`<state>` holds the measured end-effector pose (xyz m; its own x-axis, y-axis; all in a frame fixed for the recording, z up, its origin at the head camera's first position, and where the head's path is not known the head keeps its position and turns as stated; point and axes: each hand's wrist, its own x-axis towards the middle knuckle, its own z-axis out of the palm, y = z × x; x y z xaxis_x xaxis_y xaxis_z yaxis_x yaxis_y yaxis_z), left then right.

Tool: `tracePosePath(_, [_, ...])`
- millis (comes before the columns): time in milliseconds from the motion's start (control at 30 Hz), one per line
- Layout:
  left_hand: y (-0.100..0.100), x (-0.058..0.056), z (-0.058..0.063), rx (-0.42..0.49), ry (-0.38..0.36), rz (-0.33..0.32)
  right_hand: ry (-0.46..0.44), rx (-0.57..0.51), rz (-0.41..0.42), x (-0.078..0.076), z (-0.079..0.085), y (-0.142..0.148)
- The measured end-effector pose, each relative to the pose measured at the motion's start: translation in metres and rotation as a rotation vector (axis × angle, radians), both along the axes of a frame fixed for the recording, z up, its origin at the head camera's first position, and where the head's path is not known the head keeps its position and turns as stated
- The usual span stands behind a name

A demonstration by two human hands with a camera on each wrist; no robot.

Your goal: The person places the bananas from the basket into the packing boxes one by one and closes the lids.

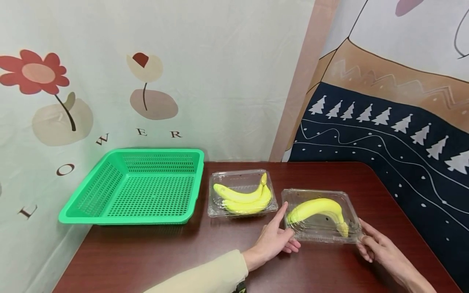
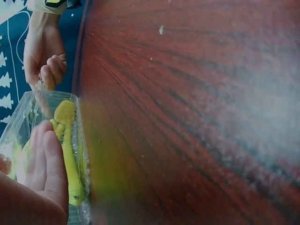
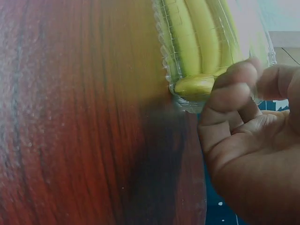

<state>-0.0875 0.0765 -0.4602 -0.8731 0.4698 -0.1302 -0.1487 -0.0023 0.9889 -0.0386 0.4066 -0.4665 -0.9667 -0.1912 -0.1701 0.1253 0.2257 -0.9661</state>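
A clear plastic clamshell box (image 1: pixel 349 207) with yellow bananas (image 1: pixel 322 205) inside is between my two hands at the right of the table. At its left end my left hand (image 1: pixel 271 241) holds it, index finger stretched along the side and thumb at the near corner. My right hand (image 1: pixel 381 250) pinches the near right corner between thumb and curled fingers. In the left wrist view, the left fingers (image 2: pixel 52 161) lie against the plastic. The right wrist view shows the box's edge beside the right fingers (image 3: pixel 229 98). The lid looks closed.
Left of the held box stands a second clear box (image 1: pixel 234 179), also with bananas (image 1: pixel 245 205) in it. A green plastic basket (image 1: pixel 128 220) sits farther left. All are at the dark red wooden table (image 1: pixel 220 240), with a printed curtain (image 1: pixel 234 81) behind it.
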Motion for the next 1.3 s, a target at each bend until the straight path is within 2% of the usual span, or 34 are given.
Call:
tracePosePath(233, [0.0042, 0.0001, -0.0012, 0.056, -0.069, -0.002, -0.054, -0.084, 0.063, -0.0018, -0.0031, 0.0028])
tracePosePath(467, [0.0057, 0.0005, -0.0011, 0.086, -0.094, 0.016, -0.003, -0.17, 0.104, 0.0002, -0.0065, 0.0045])
tracePosePath(733, [0.006, -0.0008, 0.0033, 0.096, -0.144, 0.009, 0.02, -0.192, 0.136, -0.0001, -0.0077, 0.006])
tracePosePath(1033, [0.0014, -0.0018, 0.0051, 0.065, -0.153, -0.049, 0.038, -0.237, 0.176, -0.0004, -0.0096, 0.0076])
tracePosePath(1300, [0.0028, -0.0036, 0.0072, 0.08, -0.175, -0.023, 0.046, -0.252, 0.193, -0.0016, -0.0089, 0.0063])
